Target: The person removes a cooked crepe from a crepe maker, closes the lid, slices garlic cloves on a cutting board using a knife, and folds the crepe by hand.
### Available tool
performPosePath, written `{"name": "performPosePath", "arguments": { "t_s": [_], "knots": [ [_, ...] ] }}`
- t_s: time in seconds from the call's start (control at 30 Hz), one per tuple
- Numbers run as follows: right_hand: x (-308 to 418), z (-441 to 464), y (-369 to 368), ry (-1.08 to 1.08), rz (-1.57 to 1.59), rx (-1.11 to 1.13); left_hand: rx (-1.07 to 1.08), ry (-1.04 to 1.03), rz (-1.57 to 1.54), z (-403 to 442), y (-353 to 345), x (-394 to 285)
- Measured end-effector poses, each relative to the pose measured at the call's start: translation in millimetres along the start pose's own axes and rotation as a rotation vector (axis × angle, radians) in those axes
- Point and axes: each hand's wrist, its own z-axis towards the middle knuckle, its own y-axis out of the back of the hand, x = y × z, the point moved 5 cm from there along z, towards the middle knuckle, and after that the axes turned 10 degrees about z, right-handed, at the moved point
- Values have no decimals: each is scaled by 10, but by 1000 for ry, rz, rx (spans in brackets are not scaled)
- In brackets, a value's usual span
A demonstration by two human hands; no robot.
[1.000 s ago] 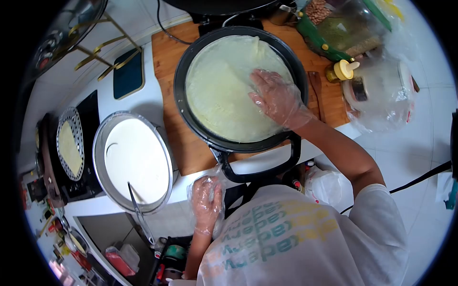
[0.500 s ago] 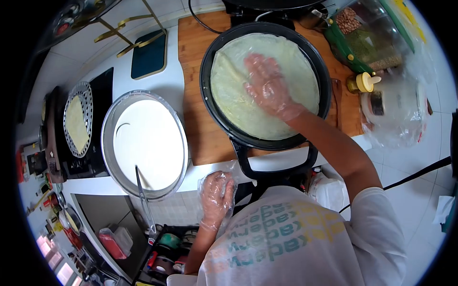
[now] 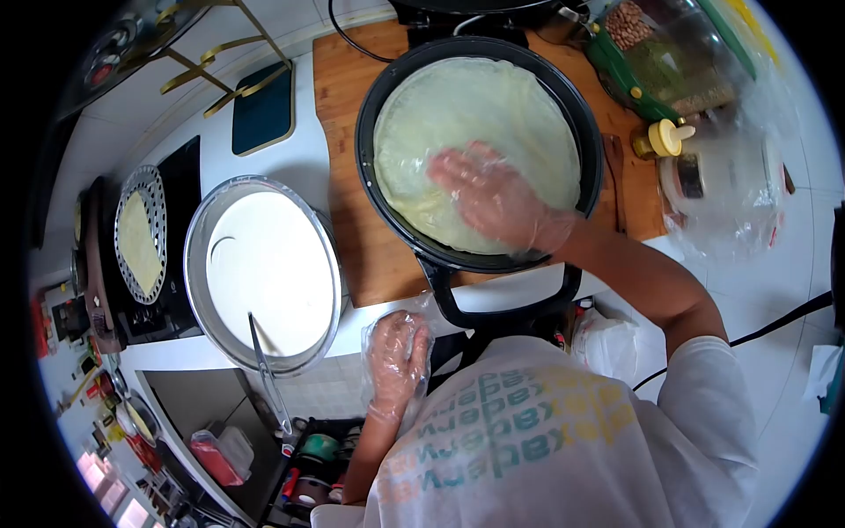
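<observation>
My right hand [image 3: 497, 195], in a thin clear plastic glove, lies with its fingers stretched out over the front part of a large pale flatbread [image 3: 466, 114]. The hand is slightly blurred and seems to touch the flatbread's surface. The flatbread covers most of a round black electric griddle pan [image 3: 365, 145] and has a few folds near its edge. My left hand [image 3: 398, 356], also gloved, hangs by the counter edge, left of the pan's handle [image 3: 506, 319]. Its fingers are loosely bent, apart from the thumb, and I see nothing in them.
A large bowl of white batter [image 3: 273, 273] with a metal utensil handle [image 3: 271, 378] stands left of the wooden board [image 3: 352, 229]. Further left, a perforated tray [image 3: 126, 255] carries another flatbread. A yellow-capped bottle [image 3: 656, 139] and a green-framed container [image 3: 629, 84] stand right.
My right hand has moved toward me over the flatbread. The ridge-like fold at its left looks flattened now. The view has shifted slightly; my left hand stays in about the same place.
</observation>
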Motion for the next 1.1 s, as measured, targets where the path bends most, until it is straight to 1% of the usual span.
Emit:
{"name": "performPosePath", "arguments": {
  "t_s": [0.03,0.13,0.17,0.23,0.3,0.33,0.4,0.43,0.53,0.63,0.73,0.8,0.87,0.97,1.07,1.1],
  "knots": [
    [-71,-27,107,6,-99,-90,-5,-5,-4,10,3,-11],
    [-390,-291,337,-242,92,-209,-24,-31,-12,22,24,-47],
    [-425,-403,407,-299,59,-188,-31,-48,-17,36,28,-54],
    [-449,-602,545,-409,-1,-150,-69,-164,5,125,66,-117],
    [-399,-751,624,-439,-109,-154,-86,-242,33,256,131,-194],
    [-362,-809,651,-450,-158,-156,-77,-311,53,351,141,-225],
    [-293,-888,752,-525,-117,-128,-44,-365,167,713,169,-462],
    [-238,-929,803,-567,-93,-116,30,-385,218,924,152,-616],
    [-51,-1063,990,-574,-73,-256,238,-467,276,1459,-134,-1031],
    [66,-1286,1169,-623,-47,-254,247,-617,444,1732,-818,-1110],
    [87,-1609,1336,-677,32,-404,246,-545,638,2000,-1304,-1007],
    [96,-1870,1401,-750,-4,-434,199,-560,616,2144,-1663,-788],
    [139,-2038,1456,-817,19,-464,178,-585,554,2212,-1761,-885],
    [149,-2150,1580,-847,105,-508,266,-501,702,2285,-1617,-1121],
    [148,-2291,1603,-838,117,-532,72,-480,730,2234,-1403,-1176],
    [135,-2321,1593,-822,114,-545,78,-529,718,2197,-1469,-1210]
  ]
}}
